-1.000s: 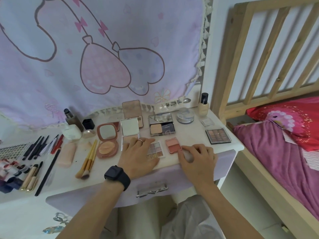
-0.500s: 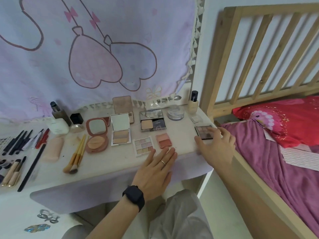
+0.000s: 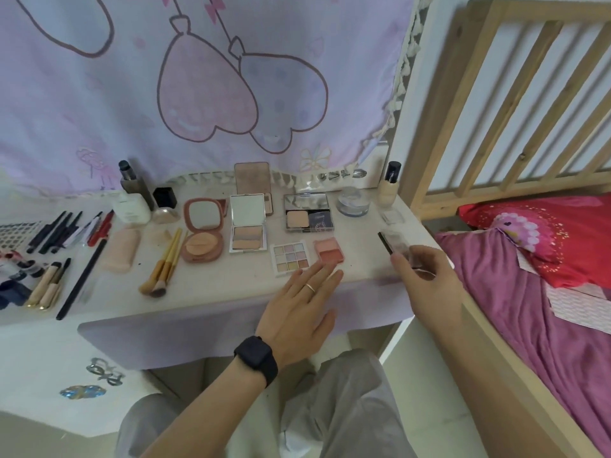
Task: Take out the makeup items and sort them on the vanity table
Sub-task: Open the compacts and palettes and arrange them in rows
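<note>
Above vanity table (image 3: 215, 292), right hand (image 3: 426, 279) pinches blurred dark-edged palette (image 3: 395, 242); left hand (image 3: 297, 309) lies flat.

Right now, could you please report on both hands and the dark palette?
Left hand open, fingers straight, tips by the blush palette. Right hand pinches the dark eyeshadow palette, tilted, raised off the table. Pastel palette lies beside the blush palette.

— What's where on the vanity table (image 3: 215, 292)?
— Pencils (image 3: 54, 231) far left, brushes (image 3: 163, 269) right of them, then a round compact (image 3: 201, 241) and a mirrored compact (image 3: 248, 233) side by side.
— Nearer the front?
— A nine-pan palette (image 3: 291, 259) beside a blush pan (image 3: 329, 251), the left hand (image 3: 297, 312) just before them. Behind: a powder case (image 3: 309, 214), jar (image 3: 353, 202), bottle (image 3: 389, 190) at the back right corner. The right hand (image 3: 429, 285) holds a small palette (image 3: 395, 242) over the right end.
</note>
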The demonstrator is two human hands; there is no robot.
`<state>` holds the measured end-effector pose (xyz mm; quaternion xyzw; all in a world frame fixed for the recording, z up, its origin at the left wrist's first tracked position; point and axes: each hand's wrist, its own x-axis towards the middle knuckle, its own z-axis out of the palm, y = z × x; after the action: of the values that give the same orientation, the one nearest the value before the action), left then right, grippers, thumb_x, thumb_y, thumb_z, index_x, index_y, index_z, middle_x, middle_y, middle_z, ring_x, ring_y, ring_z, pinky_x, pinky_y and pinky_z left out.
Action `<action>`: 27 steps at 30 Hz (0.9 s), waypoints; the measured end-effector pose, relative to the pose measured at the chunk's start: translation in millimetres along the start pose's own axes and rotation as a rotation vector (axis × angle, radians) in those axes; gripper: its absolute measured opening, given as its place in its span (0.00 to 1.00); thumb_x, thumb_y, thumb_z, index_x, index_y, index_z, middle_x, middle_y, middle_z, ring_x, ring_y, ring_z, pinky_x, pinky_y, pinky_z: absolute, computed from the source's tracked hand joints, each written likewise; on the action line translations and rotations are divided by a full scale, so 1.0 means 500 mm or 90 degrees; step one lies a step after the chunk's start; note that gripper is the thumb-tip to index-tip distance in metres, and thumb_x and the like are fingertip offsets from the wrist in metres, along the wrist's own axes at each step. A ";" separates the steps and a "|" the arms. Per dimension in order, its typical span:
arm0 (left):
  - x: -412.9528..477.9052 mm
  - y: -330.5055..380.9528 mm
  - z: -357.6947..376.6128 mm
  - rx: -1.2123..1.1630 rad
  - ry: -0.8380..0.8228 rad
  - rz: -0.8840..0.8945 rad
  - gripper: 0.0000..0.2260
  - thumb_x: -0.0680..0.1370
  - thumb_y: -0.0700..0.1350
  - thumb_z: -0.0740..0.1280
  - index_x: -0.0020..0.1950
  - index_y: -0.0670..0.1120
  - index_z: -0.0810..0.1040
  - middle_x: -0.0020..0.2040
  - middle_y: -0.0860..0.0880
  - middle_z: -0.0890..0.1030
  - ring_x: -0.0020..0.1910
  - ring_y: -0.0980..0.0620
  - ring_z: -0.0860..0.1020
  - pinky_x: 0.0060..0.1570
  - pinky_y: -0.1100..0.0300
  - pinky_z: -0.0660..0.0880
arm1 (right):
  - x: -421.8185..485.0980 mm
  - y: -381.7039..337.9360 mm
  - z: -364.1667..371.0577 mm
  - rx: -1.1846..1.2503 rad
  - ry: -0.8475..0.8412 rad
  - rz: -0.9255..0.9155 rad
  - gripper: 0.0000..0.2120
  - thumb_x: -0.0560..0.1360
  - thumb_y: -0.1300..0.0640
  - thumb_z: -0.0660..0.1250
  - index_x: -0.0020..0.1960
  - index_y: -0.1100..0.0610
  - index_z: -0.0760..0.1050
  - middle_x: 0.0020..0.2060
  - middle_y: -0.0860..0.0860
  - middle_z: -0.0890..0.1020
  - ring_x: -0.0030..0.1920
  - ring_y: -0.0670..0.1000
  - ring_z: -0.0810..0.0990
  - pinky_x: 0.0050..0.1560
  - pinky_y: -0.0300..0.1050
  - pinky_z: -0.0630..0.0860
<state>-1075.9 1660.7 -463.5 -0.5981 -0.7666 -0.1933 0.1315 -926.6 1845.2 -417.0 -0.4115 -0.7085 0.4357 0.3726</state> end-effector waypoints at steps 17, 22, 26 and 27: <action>-0.140 0.008 -0.157 -0.810 0.101 -0.503 0.20 0.76 0.49 0.73 0.67 0.54 0.76 0.57 0.52 0.85 0.56 0.54 0.83 0.56 0.57 0.78 | -0.276 -0.061 0.159 0.300 -0.350 0.015 0.17 0.73 0.51 0.73 0.58 0.58 0.82 0.51 0.50 0.87 0.54 0.50 0.85 0.54 0.39 0.79; -0.150 -0.001 -0.150 -0.882 0.166 -0.570 0.22 0.70 0.50 0.76 0.63 0.53 0.79 0.55 0.48 0.85 0.55 0.49 0.83 0.57 0.51 0.79 | -0.284 -0.069 0.175 0.260 -0.366 -0.008 0.16 0.73 0.51 0.70 0.58 0.55 0.83 0.50 0.46 0.87 0.54 0.46 0.85 0.55 0.37 0.79; -0.150 -0.011 -0.136 -0.994 0.200 -0.631 0.22 0.72 0.45 0.75 0.66 0.46 0.78 0.56 0.42 0.84 0.56 0.43 0.83 0.61 0.45 0.77 | -0.284 -0.076 0.190 0.198 -0.356 -0.033 0.10 0.78 0.53 0.70 0.58 0.51 0.84 0.50 0.43 0.87 0.55 0.45 0.85 0.59 0.43 0.79; -0.148 -0.012 -0.134 -1.009 0.197 -0.638 0.20 0.75 0.43 0.73 0.67 0.46 0.77 0.56 0.41 0.84 0.56 0.43 0.83 0.61 0.45 0.77 | -0.284 -0.077 0.194 0.177 -0.344 -0.045 0.10 0.78 0.52 0.70 0.58 0.51 0.84 0.50 0.42 0.87 0.55 0.44 0.84 0.58 0.43 0.79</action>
<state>-1065.2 1565.1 -436.6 -0.0824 -0.5538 -0.7683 -0.3103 -968.2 1675.5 -439.0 -0.2009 -0.7292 0.6093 0.2382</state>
